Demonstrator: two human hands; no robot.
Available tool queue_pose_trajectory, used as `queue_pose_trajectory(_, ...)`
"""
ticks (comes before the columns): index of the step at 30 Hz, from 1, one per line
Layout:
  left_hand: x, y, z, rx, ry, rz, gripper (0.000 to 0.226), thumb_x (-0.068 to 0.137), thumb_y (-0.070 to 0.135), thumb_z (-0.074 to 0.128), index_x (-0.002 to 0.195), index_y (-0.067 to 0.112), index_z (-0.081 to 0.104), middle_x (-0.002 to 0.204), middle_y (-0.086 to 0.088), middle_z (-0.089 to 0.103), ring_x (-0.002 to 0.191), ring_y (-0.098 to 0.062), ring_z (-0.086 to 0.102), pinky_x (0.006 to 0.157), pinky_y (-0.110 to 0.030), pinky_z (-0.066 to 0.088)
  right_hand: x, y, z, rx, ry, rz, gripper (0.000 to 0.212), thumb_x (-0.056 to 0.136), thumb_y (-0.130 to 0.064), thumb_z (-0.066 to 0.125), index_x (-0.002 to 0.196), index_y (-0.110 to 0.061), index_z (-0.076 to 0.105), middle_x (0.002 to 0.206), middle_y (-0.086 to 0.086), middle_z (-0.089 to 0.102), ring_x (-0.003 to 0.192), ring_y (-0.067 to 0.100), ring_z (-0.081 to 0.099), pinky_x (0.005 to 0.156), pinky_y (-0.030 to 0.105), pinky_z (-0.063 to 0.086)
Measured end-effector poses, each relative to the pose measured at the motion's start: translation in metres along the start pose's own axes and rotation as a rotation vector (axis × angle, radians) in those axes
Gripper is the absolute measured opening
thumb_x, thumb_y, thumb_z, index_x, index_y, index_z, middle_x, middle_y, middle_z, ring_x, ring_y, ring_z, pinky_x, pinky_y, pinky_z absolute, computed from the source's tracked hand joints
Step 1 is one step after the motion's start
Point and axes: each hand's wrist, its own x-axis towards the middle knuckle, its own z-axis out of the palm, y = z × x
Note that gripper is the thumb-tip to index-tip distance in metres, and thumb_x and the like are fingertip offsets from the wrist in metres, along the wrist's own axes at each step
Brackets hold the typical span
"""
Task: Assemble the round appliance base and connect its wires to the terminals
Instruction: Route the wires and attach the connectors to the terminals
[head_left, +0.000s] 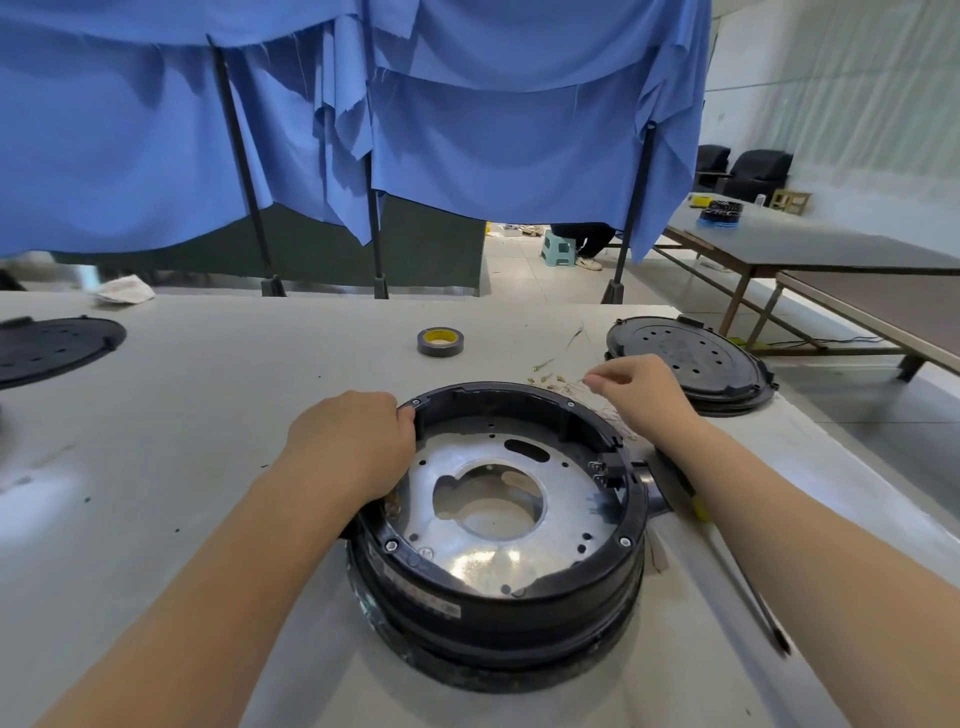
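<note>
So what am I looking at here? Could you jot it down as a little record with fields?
main item: round black base with silver plate inside
left hand: grips the base's rim
right hand: pinches thin wires beyond the base
nearby: tape roll, black lid, screwdriver
surface: grey table

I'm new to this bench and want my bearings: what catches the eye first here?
The round black appliance base sits at centre front, its shiny metal plate showing inside. The left hand grips its left rim, while the right hand pinches thin wires just behind it. Blue cloth hangs across the back.
</note>
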Motion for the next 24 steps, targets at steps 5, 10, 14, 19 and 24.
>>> queue_pose_trajectory(5,-0.001,-0.001,0.002,-0.003,0.03,0.004,0.038,0.102,0.038,0.024,0.071,0.022,0.04,0.072,0.001,0.045,0.075,-0.023,0.05,0.065,-0.031,0.036,-0.004,-0.015,-0.007,0.166,0.068,-0.032,0.014,0.091,-0.024,0.066,0.096,-0.015,0.075,0.082,-0.006,0.07,0.069,0.005,0.058,0.071,0.022,0.047)
queue_pose_trajectory(10,-0.002,-0.001,0.002,-0.01,0.034,0.013,0.038,0.102,0.039,0.024,0.073,0.022,0.04,0.071,0.002,0.044,0.075,-0.022,0.05,0.065,-0.032,0.037,-0.012,-0.04,-0.019,0.299,0.147,-0.119,0.016,0.091,-0.022,0.064,0.079,-0.029,0.07,0.076,-0.007,0.071,0.071,0.004,0.063,0.069,0.017,0.05)
queue_pose_trajectory(14,-0.004,0.002,-0.001,0.009,0.026,-0.019,0.037,0.102,0.04,0.024,0.079,0.021,0.045,0.074,0.001,0.045,0.076,-0.023,0.049,0.065,-0.031,0.036,-0.028,-0.063,-0.027,0.345,0.205,-0.245,0.022,0.091,-0.019,0.065,0.078,-0.036,0.067,0.071,-0.011,0.07,0.065,-0.001,0.064,0.065,0.008,0.05)
queue_pose_trajectory(19,-0.01,0.006,-0.011,0.112,0.008,-0.061,0.05,0.1,0.053,0.021,0.09,0.019,0.055,0.085,-0.001,0.053,0.082,-0.023,0.052,0.067,-0.032,0.037,-0.047,-0.085,-0.03,0.297,0.23,-0.377,0.013,0.092,-0.02,0.064,0.089,-0.03,0.069,0.076,-0.011,0.07,0.069,-0.001,0.064,0.07,0.014,0.052)
queue_pose_trajectory(24,-0.015,0.012,-0.039,-0.423,0.174,0.025,0.068,0.093,0.065,0.025,0.089,0.013,0.068,0.088,0.004,0.069,0.081,-0.014,0.063,0.07,-0.032,0.045,-0.065,-0.103,-0.031,0.125,0.347,-0.556,0.012,0.092,-0.017,0.064,0.099,-0.014,0.074,0.083,-0.005,0.07,0.078,0.012,0.065,0.076,0.031,0.055)
